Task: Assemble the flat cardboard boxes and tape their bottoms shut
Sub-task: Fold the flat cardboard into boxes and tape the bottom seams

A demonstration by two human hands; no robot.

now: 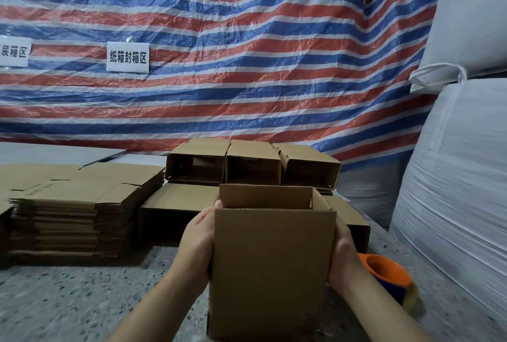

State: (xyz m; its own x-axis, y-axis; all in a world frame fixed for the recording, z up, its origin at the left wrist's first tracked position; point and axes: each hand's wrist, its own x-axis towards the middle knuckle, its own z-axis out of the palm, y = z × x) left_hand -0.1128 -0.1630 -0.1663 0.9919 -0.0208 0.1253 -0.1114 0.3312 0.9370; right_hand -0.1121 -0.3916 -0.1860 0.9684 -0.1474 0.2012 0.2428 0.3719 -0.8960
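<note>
Cardboard box (271, 267) stands upright, top open, on the speckled surface (82, 300). Your left hand (199, 242) and right hand (343, 253) grip its sides, fingers hidden behind. Flat stack (71, 204) lies left of it.

We see dim, soft light; edges bend, and the tape roll (389, 278) right of our fingers (341, 229) is blurred.
</note>
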